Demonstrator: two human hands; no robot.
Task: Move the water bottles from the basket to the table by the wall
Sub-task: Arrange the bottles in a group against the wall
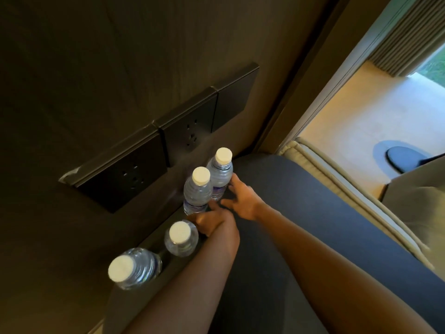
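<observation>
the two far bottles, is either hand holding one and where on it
Right hand touches the farthest bottle low on its body; left hand sits at the base of the next bottle. Whether either grips cannot be told.

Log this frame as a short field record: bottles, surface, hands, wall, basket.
bottles: four clear water bottles with white caps, upright in a row along the wall, e.g. farthest bottle
surface: dark table
left hand: left hand beside the second-farthest bottle, grip unclear
right hand: right hand open, fingers at the farthest bottle
wall: wall socket panels
basket: not in view
</observation>
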